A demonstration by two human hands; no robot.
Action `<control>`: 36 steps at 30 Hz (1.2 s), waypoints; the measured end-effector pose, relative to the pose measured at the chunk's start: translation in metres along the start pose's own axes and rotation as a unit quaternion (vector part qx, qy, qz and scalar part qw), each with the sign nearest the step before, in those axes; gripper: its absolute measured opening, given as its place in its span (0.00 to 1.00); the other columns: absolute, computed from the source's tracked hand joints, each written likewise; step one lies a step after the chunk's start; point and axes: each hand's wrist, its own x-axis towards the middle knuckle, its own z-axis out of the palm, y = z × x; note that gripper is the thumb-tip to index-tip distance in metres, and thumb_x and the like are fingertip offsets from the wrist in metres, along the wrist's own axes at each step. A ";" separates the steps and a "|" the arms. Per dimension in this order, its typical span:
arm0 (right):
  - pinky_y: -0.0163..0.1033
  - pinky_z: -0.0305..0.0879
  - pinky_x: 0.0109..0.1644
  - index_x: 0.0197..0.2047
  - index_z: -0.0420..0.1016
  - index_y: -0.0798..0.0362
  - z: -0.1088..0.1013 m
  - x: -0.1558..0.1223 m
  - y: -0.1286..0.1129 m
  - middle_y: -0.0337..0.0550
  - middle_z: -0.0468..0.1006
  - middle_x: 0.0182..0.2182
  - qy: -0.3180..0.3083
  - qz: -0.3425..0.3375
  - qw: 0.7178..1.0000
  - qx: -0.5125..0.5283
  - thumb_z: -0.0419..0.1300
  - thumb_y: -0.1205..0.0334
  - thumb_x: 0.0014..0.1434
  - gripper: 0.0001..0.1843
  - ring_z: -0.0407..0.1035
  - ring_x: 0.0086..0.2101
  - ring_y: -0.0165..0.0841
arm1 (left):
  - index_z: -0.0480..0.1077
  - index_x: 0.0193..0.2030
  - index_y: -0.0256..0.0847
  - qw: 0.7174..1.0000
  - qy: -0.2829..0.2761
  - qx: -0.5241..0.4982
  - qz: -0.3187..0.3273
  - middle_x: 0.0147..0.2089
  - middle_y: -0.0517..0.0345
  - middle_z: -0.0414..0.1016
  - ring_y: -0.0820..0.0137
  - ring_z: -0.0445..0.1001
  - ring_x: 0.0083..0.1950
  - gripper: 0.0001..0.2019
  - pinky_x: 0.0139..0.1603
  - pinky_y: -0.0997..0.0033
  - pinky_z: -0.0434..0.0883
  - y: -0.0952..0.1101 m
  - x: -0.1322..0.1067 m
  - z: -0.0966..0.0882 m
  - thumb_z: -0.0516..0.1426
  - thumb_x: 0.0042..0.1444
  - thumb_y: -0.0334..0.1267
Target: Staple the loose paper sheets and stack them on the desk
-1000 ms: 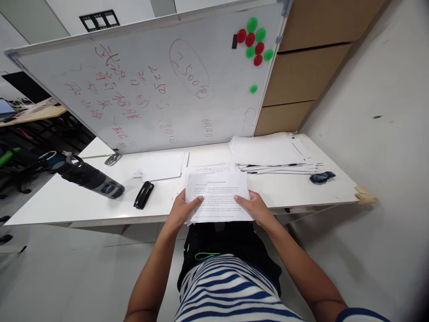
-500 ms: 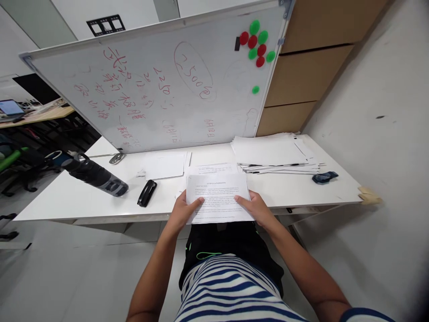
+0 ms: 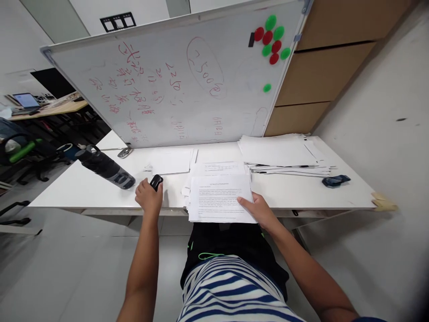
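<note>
2 hands held the printed sheets (image 3: pixel 219 197) 0.5 s ago; now only 1 does. The left hand (image 3: pixel 149 197) has let go of the left edge and moved out to the black stapler (image 3: pixel 156 181), where its fingers curl down over the near end, leaving the far tip showing just beyond the knuckles. Whether the stapler is off the table (image 3: pixel 83 192) yet cannot be told. The right hand (image 3: pixel 259 211) pinches the sheets' right edge, thumb on top and the other fingers hidden beneath, so the bundle lies at the table's near edge, partly over the lap, between the 2 hands. As a judgement, squaring the pages is over and the fastening tool is being taken up. A dark bottle (image 3: pixel 105 166) lies just left of the left fingers, and a tall paper stack (image 3: pixel 278 152) sits beyond the right fingers. Print on the top sheet is too small to read. The whiteboard (image 3: pixel 187 89) carries red handwriting, including a circled figure that looks like 2500, below 8 red and green magnets (image 3: pixel 271 40).
</note>
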 end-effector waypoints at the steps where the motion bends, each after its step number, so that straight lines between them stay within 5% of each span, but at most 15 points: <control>1: 0.49 0.73 0.53 0.51 0.79 0.54 0.002 0.000 0.001 0.51 0.82 0.48 -0.002 0.000 1.000 -0.004 0.65 0.47 0.56 0.25 0.76 0.48 0.44 | 0.64 0.62 0.34 0.999 -0.023 0.038 -0.021 0.61 0.32 0.67 0.44 0.63 0.63 0.31 0.58 0.43 0.63 -0.011 0.010 0.007 0.57 0.57 0.52; 4: 0.49 0.72 0.54 0.51 0.79 0.54 0.008 -0.002 0.002 0.51 0.81 0.49 -0.003 -0.004 1.000 -0.009 0.65 0.47 0.56 0.25 0.76 0.48 0.45 | 0.70 0.53 0.34 0.992 -0.098 0.075 -0.037 0.51 0.35 0.74 0.46 0.70 0.55 0.27 0.51 0.48 0.67 -0.035 0.028 0.023 0.54 0.58 0.56; 8: 0.49 0.70 0.57 0.54 0.76 0.53 0.026 -0.012 0.003 0.50 0.79 0.52 0.009 -0.030 0.999 0.003 0.63 0.48 0.58 0.25 0.74 0.52 0.44 | 0.73 0.47 0.39 0.991 -0.116 0.048 0.037 0.44 0.42 0.77 0.52 0.74 0.48 0.27 0.45 0.58 0.68 -0.054 0.031 0.029 0.53 0.56 0.61; 13: 0.48 0.70 0.57 0.55 0.75 0.53 0.065 -0.028 0.007 0.49 0.80 0.51 -0.017 -0.038 0.999 -0.013 0.59 0.51 0.60 0.23 0.74 0.51 0.44 | 0.72 0.49 0.40 0.983 -0.128 -0.020 0.128 0.44 0.46 0.78 0.55 0.75 0.47 0.27 0.44 0.62 0.69 -0.074 0.020 0.025 0.54 0.56 0.61; 19: 0.47 0.70 0.56 0.53 0.76 0.53 0.094 -0.022 0.003 0.48 0.80 0.50 -0.043 -0.037 0.998 -0.039 0.58 0.56 0.59 0.20 0.74 0.50 0.43 | 0.72 0.48 0.40 0.961 -0.137 0.014 0.239 0.45 0.43 0.77 0.54 0.74 0.50 0.24 0.51 0.59 0.68 -0.095 0.015 0.023 0.55 0.57 0.58; 30: 0.47 0.66 0.59 0.56 0.72 0.52 0.131 0.001 0.000 0.47 0.77 0.55 -0.092 -0.064 0.992 -0.051 0.55 0.58 0.62 0.20 0.71 0.54 0.40 | 0.72 0.44 0.40 0.934 -0.152 -0.005 0.323 0.40 0.44 0.76 0.56 0.74 0.45 0.23 0.49 0.60 0.68 -0.112 0.018 0.020 0.56 0.56 0.60; 36: 0.48 0.64 0.61 0.59 0.69 0.51 0.151 0.006 0.007 0.47 0.76 0.56 -0.147 -0.084 0.984 -0.058 0.56 0.57 0.63 0.22 0.69 0.56 0.40 | 0.71 0.43 0.41 0.899 -0.205 0.020 0.387 0.43 0.43 0.76 0.55 0.74 0.46 0.25 0.51 0.59 0.66 -0.110 0.028 0.017 0.55 0.56 0.63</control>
